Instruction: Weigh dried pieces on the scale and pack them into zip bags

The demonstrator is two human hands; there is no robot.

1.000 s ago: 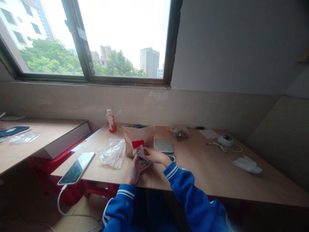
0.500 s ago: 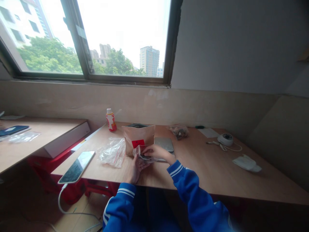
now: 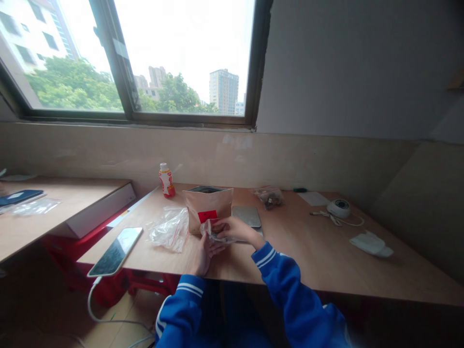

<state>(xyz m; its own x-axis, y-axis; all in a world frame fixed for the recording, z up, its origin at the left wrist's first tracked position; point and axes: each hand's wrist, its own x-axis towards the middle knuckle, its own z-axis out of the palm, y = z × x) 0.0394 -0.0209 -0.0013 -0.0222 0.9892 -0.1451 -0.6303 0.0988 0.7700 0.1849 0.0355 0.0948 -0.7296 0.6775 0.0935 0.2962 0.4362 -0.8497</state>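
Both my hands meet at the front of the wooden desk (image 3: pixel 319 261) on a small clear plastic bag (image 3: pixel 209 229) with something dark inside. My left hand (image 3: pixel 203 253) holds it from below, fingers curled. My right hand (image 3: pixel 234 229) pinches its top from the right. Just behind them stands an open brown paper pouch (image 3: pixel 207 205) with a red label. A silver kitchen scale (image 3: pixel 246 215) lies right of the pouch, close behind my right hand.
Empty clear zip bags (image 3: pixel 167 229) lie left of the pouch, and a phone (image 3: pixel 116 251) on a cable sits at the desk's left edge. A small drink bottle (image 3: pixel 166 181), a filled bag (image 3: pixel 268 195), a white round device (image 3: pixel 338 209) and a tissue (image 3: pixel 369 243) stand farther back and right.
My right hand has shifted slightly right and up along the small bag's top. My left hand stays under it.
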